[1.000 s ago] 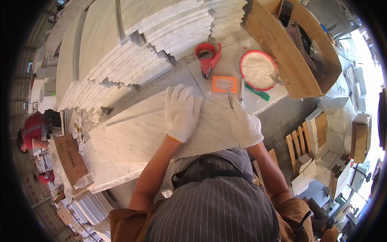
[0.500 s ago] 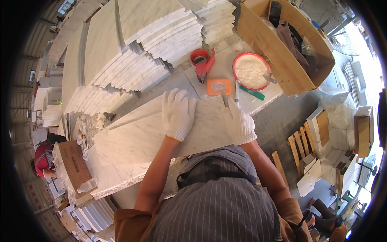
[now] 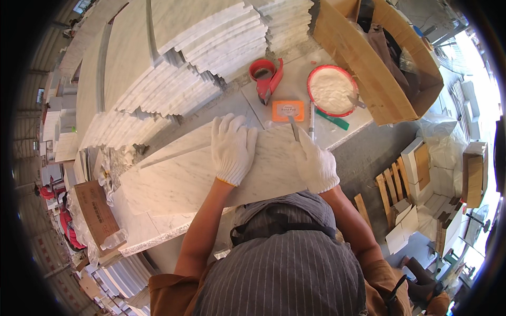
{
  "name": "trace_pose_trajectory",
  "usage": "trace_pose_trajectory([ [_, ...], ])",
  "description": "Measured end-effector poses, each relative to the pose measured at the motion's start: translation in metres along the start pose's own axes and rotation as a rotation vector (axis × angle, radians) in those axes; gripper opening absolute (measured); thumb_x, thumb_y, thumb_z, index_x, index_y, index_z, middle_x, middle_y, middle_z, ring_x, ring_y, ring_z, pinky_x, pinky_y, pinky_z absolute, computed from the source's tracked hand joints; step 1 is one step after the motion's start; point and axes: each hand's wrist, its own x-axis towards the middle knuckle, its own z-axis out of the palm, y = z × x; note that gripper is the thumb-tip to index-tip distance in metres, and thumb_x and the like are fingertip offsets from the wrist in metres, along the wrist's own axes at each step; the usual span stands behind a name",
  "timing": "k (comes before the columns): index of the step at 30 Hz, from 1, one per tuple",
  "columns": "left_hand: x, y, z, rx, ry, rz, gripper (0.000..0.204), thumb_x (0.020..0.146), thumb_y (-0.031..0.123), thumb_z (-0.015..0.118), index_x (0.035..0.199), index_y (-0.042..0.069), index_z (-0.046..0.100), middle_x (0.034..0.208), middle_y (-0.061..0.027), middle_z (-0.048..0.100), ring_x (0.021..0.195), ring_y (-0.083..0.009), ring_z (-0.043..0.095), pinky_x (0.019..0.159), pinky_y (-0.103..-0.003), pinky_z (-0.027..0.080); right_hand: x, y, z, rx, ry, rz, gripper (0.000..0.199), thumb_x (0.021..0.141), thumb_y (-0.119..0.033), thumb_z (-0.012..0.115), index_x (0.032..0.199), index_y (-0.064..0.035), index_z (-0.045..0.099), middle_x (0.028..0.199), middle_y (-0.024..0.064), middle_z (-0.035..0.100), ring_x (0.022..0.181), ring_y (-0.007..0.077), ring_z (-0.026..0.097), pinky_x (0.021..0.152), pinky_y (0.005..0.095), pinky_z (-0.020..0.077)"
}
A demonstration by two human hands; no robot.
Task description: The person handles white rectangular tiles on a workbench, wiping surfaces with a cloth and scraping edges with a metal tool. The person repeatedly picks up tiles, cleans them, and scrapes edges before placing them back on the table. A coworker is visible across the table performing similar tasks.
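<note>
A white marble slab with grey veins lies tilted in front of me, over the work table. My left hand, in a white knit glove, rests palm down on it with the fingers stretched toward its far edge. At the slab's right end my right hand, gloved alike, is closed around a narrow grey scraper blade; its handle is hidden by the hand. Beyond the slab lie an orange sanding pad, a pen-like marker and a green strip-shaped tool.
A red-rimmed bowl of white paste holds another scraper. Nearby sit a red tape dispenser and a cardboard box. Stacked marble slabs rise at the back left. Pallets stand on the floor at right.
My right hand has shifted slightly right and toward me along the slab's end. My left hand stays in place. At far left, a person in red has moved.
</note>
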Motion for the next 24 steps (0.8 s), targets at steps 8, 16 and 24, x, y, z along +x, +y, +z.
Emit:
trace_pose_trajectory([
  [8, 0.005, 0.002, -0.003, -0.033, -0.035, 0.02, 0.015, 0.093, 0.015, 0.064, 0.092, 0.001, 0.068, 0.112, -0.007, 0.068, 0.117, -0.0308, 0.057, 0.11, -0.051, 0.036, 0.011, 0.002, 0.0, -0.072, -0.134, 0.08, 0.041, 0.098, -0.027, 0.056, 0.138, -0.0202, 0.058, 0.09, 0.0237, 0.069, 0.081, 0.0465, 0.067, 0.071, 0.0564, 0.0519],
  [16, 0.006, 0.001, -0.002, -0.017, -0.004, 0.04, 0.016, 0.091, 0.017, 0.066, 0.091, 0.001, 0.068, 0.111, -0.0083, 0.067, 0.116, -0.0321, 0.057, 0.11, -0.053, 0.038, 0.026, 0.027, 0.013, 0.096, -0.076, -0.105, 0.039, 0.1, -0.028, 0.055, 0.133, -0.0089, 0.062, 0.092, 0.0222, 0.071, 0.08, 0.0378, 0.071, 0.066, 0.0482, 0.0533],
  [24, 0.002, 0.0, -0.005, -0.031, -0.023, 0.002, 0.023, 0.091, 0.019, 0.068, 0.107, 0.004, 0.066, 0.12, -0.0108, 0.063, 0.118, -0.0347, 0.054, 0.11, -0.054, 0.037, 0.002, 0.049, -0.017, 0.974, -0.297, 0.632, 0.038, 0.106, -0.03, 0.053, 0.137, -0.0086, 0.057, 0.085, 0.0122, 0.069, 0.07, 0.0191, 0.067, 0.061, 0.0307, 0.0552],
])
